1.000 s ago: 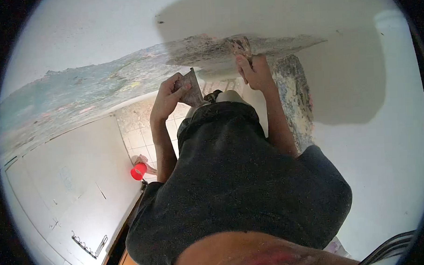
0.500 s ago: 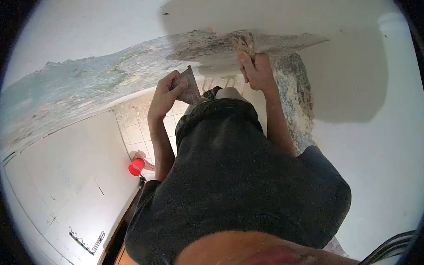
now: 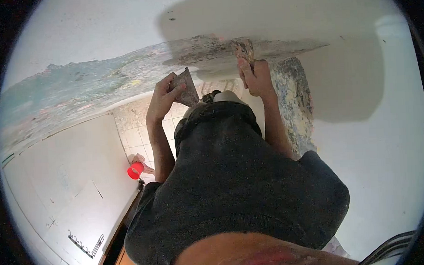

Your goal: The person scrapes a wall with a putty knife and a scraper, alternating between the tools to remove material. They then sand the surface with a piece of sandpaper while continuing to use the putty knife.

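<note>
My right hand [image 3: 257,77] is closed round the handle of a putty knife [image 3: 243,48]. Its worn, smeared blade lies against the scraped band of wall [image 3: 204,47], where paint is gone and dark, rough patches show. In my left hand [image 3: 164,99], pinched between thumb and fingers, is a wide flat scraper blade [image 3: 186,88] with a greyish, stained face. The blade is tilted and held off the wall, left of the putty knife. Below my right hand, a second bare strip [image 3: 292,101] with yellowish and dark patches runs down the wall.
A red bucket [image 3: 135,170] stands on the tiled floor [image 3: 136,136] at lower left, a pinkish cloth beside it. A hook rack [image 3: 86,244] is on the left wall, near a wooden cabinet [image 3: 126,263]. Dark cables [image 3: 389,250] hang at lower right.
The view has tilted slightly, so the wall band and putty knife sit a little lower. Both hands keep their grips; the putty knife stays at about the same patch of wall.
</note>
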`<control>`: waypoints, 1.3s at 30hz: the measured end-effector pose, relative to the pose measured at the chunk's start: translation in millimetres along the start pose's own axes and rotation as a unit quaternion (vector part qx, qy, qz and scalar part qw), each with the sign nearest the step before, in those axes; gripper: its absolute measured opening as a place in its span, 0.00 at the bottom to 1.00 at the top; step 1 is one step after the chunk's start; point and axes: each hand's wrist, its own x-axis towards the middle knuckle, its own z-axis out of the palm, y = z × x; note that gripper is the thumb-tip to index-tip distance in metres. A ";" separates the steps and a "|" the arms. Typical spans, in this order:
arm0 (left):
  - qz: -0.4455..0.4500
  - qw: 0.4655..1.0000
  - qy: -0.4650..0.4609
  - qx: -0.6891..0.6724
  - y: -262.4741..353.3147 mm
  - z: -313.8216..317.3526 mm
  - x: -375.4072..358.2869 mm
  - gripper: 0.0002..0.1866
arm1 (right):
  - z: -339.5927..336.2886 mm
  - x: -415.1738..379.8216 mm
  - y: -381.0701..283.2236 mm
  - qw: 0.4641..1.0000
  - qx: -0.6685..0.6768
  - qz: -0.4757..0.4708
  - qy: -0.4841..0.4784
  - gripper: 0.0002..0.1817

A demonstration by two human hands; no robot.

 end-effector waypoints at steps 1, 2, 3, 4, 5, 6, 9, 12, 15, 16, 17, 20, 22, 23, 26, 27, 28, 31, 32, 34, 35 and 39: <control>-0.005 1.000 -0.006 -0.011 -0.8 2.3 -1.3 0.09 | 1.4 -2.4 3.7 1.000 0.003 -0.002 -0.007 0.24; -0.004 1.000 -0.009 -0.021 0.8 4.0 0.3 0.09 | 2.0 1.9 5.7 1.000 0.005 -0.010 -0.014 0.24; -0.004 0.999 -0.011 -0.031 2.1 4.7 1.3 0.09 | 2.6 5.9 5.8 1.000 0.006 -0.023 -0.007 0.24; -0.002 1.000 -0.016 -0.027 0.1 4.8 2.0 0.09 | 3.7 5.6 6.4 1.000 0.008 -0.030 0.000 0.25; 0.001 0.999 -0.021 -0.024 -2.0 5.0 5.4 0.09 | 4.2 5.9 7.2 0.999 0.009 -0.038 0.007 0.25; 0.005 0.999 -0.027 -0.019 -0.6 6.0 7.9 0.08 | 8.5 6.0 11.4 0.999 0.034 -0.033 0.016 0.24; 0.006 1.000 -0.023 0.000 8.9 7.8 7.5 0.08 | 26.5 6.3 14.1 0.992 0.114 -0.030 0.035 0.24; 0.000 1.000 -0.023 -0.016 -5.1 3.1 10.5 0.08 | 34.9 4.4 -9.5 0.987 0.153 -0.048 0.023 0.23; -0.006 1.000 -0.012 -0.014 -6.0 1.7 5.4 0.08 | 40.6 1.6 3.8 0.983 0.178 -0.001 0.034 0.23; -0.014 1.000 -0.008 -0.015 -5.4 1.4 2.5 0.08 | 39.8 1.2 1.3 0.985 0.171 -0.025 0.029 0.23; -0.020 1.000 -0.002 -0.016 -4.4 1.0 1.3 0.08 | 37.4 2.5 -1.8 0.985 0.163 -0.051 0.023 0.23; -0.016 1.000 0.000 -0.026 -7.8 4.8 -3.3 0.08 | 43.2 -2.9 -1.3 0.978 0.202 -0.036 0.039 0.24; -0.011 1.000 -0.002 -0.022 -7.4 2.6 -1.0 0.08 | 44.6 -0.6 -4.7 0.975 0.216 -0.019 0.052 0.25; -0.018 1.000 -0.002 -0.017 -9.7 1.7 -2.2 0.08 | 42.9 -2.6 -8.3 0.977 0.206 -0.015 0.049 0.25; -0.025 1.000 -0.007 -0.012 -11.3 3.0 -2.6 0.07 | 39.3 -4.8 2.6 0.981 0.190 -0.018 0.029 0.24; -0.019 1.000 -0.009 -0.010 -8.4 3.0 0.9 0.07 | 37.1 -1.1 4.5 0.982 0.188 -0.028 0.022 0.23; -0.021 1.000 -0.014 -0.013 -5.2 4.1 -1.0 0.07 | 35.6 -4.0 4.3 0.982 0.183 -0.028 0.026 0.23; -0.013 1.000 -0.019 -0.012 0.1 5.5 0.8 0.07 | 33.1 -1.5 0.5 0.983 0.178 -0.035 0.037 0.24; -0.013 1.000 -0.021 -0.006 -5.5 5.8 1.7 0.08 | 34.7 -3.4 0.3 0.981 0.184 -0.032 0.043 0.25; -0.005 1.000 -0.025 -0.002 -3.5 6.9 3.5 0.08 | 33.9 -1.2 2.6 0.981 0.185 -0.040 0.046 0.26; -0.004 1.000 -0.030 -0.005 -2.2 8.2 -0.4 0.08 | 33.9 -5.3 6.7 0.982 0.181 -0.042 0.042 0.26; 0.004 0.999 -0.029 0.018 1.7 10.8 2.4 0.08 | 27.7 0.7 -0.8 0.988 0.145 -0.041 0.029 0.25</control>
